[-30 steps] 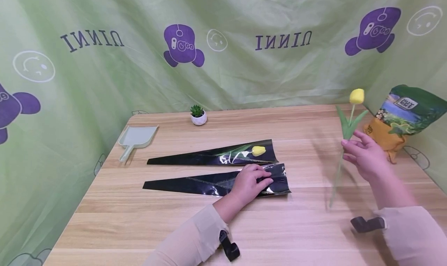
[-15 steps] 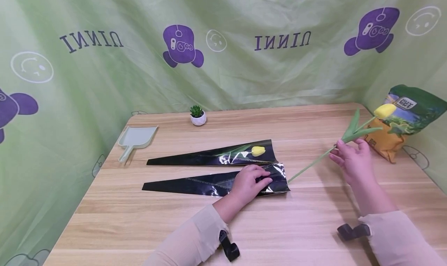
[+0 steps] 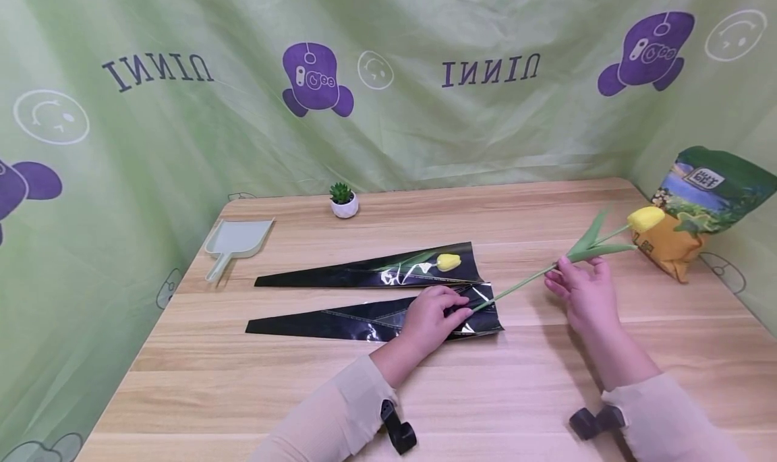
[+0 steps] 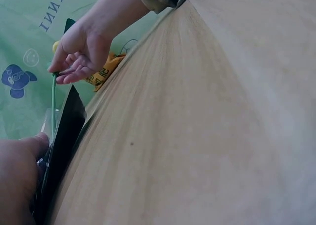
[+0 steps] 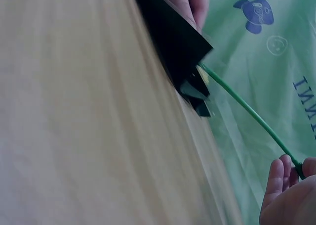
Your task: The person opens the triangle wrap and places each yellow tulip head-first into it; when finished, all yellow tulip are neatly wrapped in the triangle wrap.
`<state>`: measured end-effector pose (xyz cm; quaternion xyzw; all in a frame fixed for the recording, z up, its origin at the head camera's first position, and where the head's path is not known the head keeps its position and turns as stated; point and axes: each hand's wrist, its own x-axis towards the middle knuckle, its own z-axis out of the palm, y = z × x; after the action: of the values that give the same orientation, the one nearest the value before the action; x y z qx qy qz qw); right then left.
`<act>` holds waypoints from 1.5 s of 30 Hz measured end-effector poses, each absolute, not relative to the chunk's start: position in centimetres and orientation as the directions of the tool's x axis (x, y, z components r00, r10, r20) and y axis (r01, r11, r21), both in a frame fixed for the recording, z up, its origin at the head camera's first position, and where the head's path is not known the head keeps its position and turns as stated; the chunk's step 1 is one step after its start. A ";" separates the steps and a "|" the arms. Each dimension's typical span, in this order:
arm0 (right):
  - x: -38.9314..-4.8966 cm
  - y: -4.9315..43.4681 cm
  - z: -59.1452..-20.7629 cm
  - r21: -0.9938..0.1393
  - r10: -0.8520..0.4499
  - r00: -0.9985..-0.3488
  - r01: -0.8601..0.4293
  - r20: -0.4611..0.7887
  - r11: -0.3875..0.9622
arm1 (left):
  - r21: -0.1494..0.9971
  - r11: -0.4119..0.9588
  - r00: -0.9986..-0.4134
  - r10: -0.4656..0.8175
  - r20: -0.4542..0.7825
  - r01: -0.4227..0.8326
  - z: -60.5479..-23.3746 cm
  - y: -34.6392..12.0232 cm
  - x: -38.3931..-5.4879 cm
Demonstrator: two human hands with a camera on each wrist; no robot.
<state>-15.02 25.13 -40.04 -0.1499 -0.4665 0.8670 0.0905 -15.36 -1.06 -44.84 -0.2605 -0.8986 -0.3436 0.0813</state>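
Note:
In the head view, my right hand (image 3: pixel 585 293) pinches an artificial yellow tulip (image 3: pixel 645 218) by its stem, just below the green leaves. The stem (image 5: pixel 247 106) slants down left, its lower end inside the mouth of a black flower sleeve (image 3: pixel 340 322) with a clear front. On that sleeve, close to its wide end, my left hand (image 3: pixel 432 319) holds the film with bent fingers; its grip is partly hidden. Behind lies a second black sleeve (image 3: pixel 322 274), with another yellow tulip (image 3: pixel 449 262) inside it.
A green and orange snack bag (image 3: pixel 698 206) stands at the right behind the tulip bloom. Farther back are a small potted succulent (image 3: pixel 344 204) and, at the left, a pale dustpan (image 3: pixel 239 239). Green printed cloth (image 3: pixel 400 138) hangs around the wooden table (image 3: pixel 243 394).
The right hand has moved left and tipped the tulip from upright to slanting. The stem's lower end has gone into the near sleeve's mouth. My left hand has stayed put.

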 end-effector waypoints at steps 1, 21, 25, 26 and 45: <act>-14.9 24.9 -40.1 -0.840 0.292 -0.939 -0.008 -0.180 -0.543 | 0.580 0.627 -0.853 0.410 0.324 0.521 -44.8 -1.0 -15.4; -13.7 20.9 -41.4 -0.902 0.263 -0.939 0.093 -0.219 -0.422 | 0.595 0.616 -0.856 0.400 0.329 0.516 -44.8 -1.1 -15.3; -13.5 20.3 -41.5 -0.911 0.258 -0.941 0.103 -0.219 -0.399 | 0.596 0.609 -0.851 0.401 0.340 0.524 -44.8 -1.1 -15.3; -13.5 20.2 -41.5 -0.911 0.255 -0.941 0.107 -0.221 -0.398 | 0.595 0.607 -0.850 0.401 0.342 0.526 -44.8 -1.1 -15.3; -13.2 17.8 -42.1 -0.936 0.290 -0.923 0.156 -0.252 -0.316 | 0.577 0.614 -0.843 0.410 0.349 0.538 -44.7 -1.1 -15.4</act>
<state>-13.24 17.81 -42.10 -0.1911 -0.5832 0.7883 0.0426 -15.35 -1.05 -44.68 -0.2651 -0.8937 -0.3502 0.0916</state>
